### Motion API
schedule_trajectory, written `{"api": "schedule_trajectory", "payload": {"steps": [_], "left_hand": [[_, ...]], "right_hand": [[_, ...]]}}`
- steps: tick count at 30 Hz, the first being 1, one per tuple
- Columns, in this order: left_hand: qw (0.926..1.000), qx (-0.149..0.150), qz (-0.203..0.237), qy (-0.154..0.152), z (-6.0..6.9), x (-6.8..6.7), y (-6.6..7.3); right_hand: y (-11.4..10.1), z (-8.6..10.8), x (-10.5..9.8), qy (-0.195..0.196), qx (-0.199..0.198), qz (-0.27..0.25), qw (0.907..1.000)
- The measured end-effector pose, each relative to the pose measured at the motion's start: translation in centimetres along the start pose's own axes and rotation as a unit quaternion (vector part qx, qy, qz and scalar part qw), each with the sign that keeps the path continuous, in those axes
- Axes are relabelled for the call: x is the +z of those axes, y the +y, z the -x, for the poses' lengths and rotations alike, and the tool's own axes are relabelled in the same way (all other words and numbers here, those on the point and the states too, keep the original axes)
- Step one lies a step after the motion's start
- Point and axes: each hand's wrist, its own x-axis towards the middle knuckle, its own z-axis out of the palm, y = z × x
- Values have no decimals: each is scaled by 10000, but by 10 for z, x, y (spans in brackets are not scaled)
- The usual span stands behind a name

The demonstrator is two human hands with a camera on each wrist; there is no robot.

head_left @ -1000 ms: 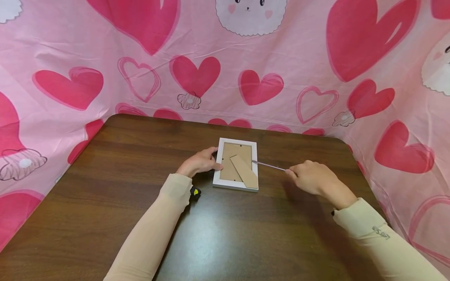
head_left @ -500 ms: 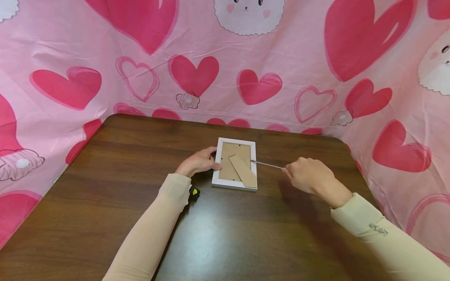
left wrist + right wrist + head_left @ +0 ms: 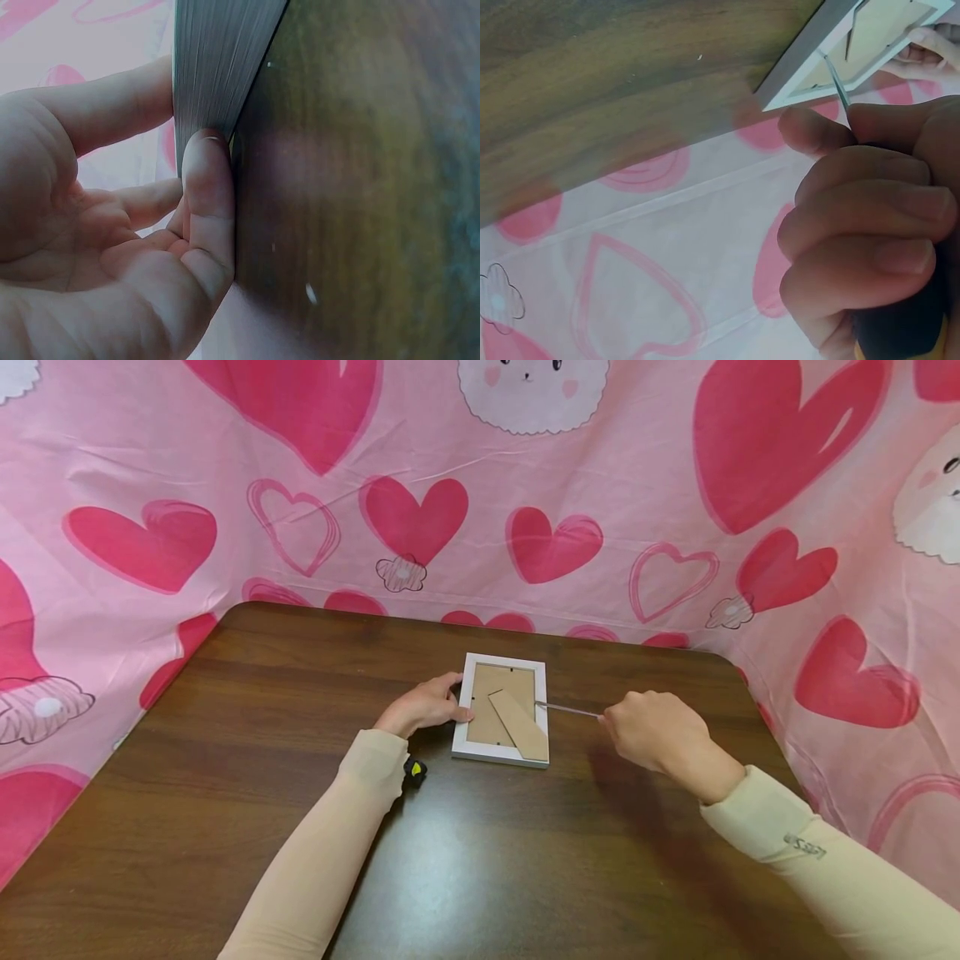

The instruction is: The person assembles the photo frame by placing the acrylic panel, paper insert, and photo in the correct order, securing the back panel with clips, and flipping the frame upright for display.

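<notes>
A white picture frame (image 3: 500, 751) lies face down on the brown table, its tan backing board (image 3: 491, 681) and slanted cardboard stand (image 3: 521, 727) showing. My left hand (image 3: 426, 703) holds the frame's left edge, thumb on the rim; the left wrist view shows fingers (image 3: 208, 180) against its side wall. With curled fingers, my right hand (image 3: 654, 731) grips a screwdriver (image 3: 570, 709). Its black handle (image 3: 900, 330) with yellow trim peeks out below the fingers in the right wrist view. The thin metal shaft crosses the frame's right rim, its tip at the backing's inner edge.
The dark wooden table (image 3: 300, 652) reaches back to a pink cloth backdrop (image 3: 480, 560) with heart prints along its far and side edges. A small black and yellow item (image 3: 415, 772) sits at the left wrist.
My right hand has shifted slightly left and up toward the frame, while the screwdriver tip stays at the inner right edge. My left hand and the frame look the same.
</notes>
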Motion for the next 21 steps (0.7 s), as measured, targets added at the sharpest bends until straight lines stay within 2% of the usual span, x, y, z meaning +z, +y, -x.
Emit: {"api": "schedule_trajectory", "payload": {"steps": [11, 14, 16, 18, 21], "left_hand": [[10000, -27, -17, 27, -1, 0, 1], [10000, -46, -57, 47, 0, 0, 2], [9999, -66, -64, 46, 0, -1, 2], [9999, -87, -69, 43, 1, 0, 2], [9999, -88, -62, 36, 1, 1, 2]], "right_hand": [[-11, 0, -9, 305, -265, 176, 9990], [-14, 1, -10, 258, -285, 226, 9990], [-17, 3, -10, -4, -232, 149, 9996], [-19, 5, -9, -514, -109, -95, 9986], [-20, 8, -7, -1371, 114, -709, 9880]]}}
